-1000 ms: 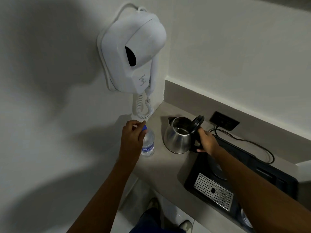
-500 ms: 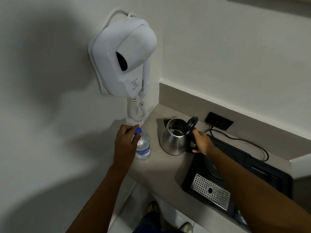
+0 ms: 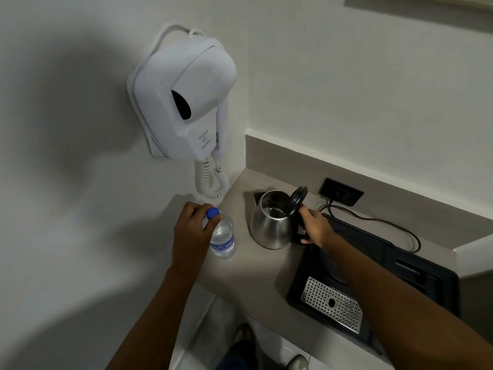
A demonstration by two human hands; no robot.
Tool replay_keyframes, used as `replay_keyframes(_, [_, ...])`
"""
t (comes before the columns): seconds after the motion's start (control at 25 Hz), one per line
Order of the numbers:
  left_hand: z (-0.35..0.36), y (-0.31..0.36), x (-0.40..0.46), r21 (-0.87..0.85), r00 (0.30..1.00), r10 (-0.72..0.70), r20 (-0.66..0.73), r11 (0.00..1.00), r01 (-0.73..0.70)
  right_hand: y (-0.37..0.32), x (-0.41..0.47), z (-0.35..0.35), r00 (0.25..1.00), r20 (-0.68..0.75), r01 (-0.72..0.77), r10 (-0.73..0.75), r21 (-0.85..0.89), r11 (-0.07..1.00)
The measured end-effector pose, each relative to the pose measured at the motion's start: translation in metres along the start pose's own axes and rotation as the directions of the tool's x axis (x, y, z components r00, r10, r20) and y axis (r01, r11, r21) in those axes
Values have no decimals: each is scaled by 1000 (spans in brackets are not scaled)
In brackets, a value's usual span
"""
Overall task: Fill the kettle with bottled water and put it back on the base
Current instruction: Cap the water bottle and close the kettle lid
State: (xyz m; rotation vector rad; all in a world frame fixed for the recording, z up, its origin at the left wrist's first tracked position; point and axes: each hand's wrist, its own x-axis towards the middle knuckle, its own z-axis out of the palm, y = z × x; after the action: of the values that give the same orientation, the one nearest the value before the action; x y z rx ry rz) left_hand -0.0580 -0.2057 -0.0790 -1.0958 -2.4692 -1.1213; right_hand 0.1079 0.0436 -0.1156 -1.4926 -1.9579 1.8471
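A steel kettle (image 3: 269,225) stands on the grey counter (image 3: 256,268), its black lid (image 3: 297,201) tipped open; a little water shows inside. My right hand (image 3: 313,227) grips its black handle. Left of it stands a clear water bottle (image 3: 222,237) with a blue cap (image 3: 212,212). My left hand (image 3: 190,228) wraps around the bottle's neck, fingers at the cap. The round kettle base (image 3: 354,252) sits in a black tray (image 3: 416,265) to the right, partly hidden by my right forearm.
A white wall-hung hair dryer (image 3: 184,102) with a coiled cord (image 3: 213,182) hangs above the counter's left end. A black wall socket (image 3: 341,190) with a cable is behind the tray. A perforated metal drip plate (image 3: 330,303) lies at the tray's front. My shoes show below the counter edge.
The camera view has drifted slightly; both hands keep their holds. The bottle and kettle stay in place on the counter.
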Motion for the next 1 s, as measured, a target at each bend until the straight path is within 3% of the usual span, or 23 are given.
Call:
replay_keyframes(0.2, [-2,-3,4,154,980,199,-13,969,-195,-1,-2,0,1000,-1,4,-4,1,1000])
replay_keyframes(0.36, [2,-1,5,64,994,109,-13,992,-108,0,0,1,1000,-7,5,-5,-10,1000])
replay_keyframes(0.44, [4,-3,2,75,993,114,2,991,-114,0,1,0,1000,-11,5,-5,-15,1000])
replay_keyframes(0.6, [4,3,1,159,1000,-12,-12,987,14,2,3,0,1000,-5,7,-7,-22,1000])
replay_keyframes(0.72, [15,24,1,161,972,236,-25,960,-229,0,4,-2,1000,22,-16,17,-54,998])
replay_keyframes(0.84, [40,53,5,76,922,356,155,926,-370,-10,7,-2,997,29,-73,77,-95,993])
replay_keyframes(1.0, [78,68,17,119,828,326,455,900,-419,-25,10,8,990,-25,-142,140,-170,975])
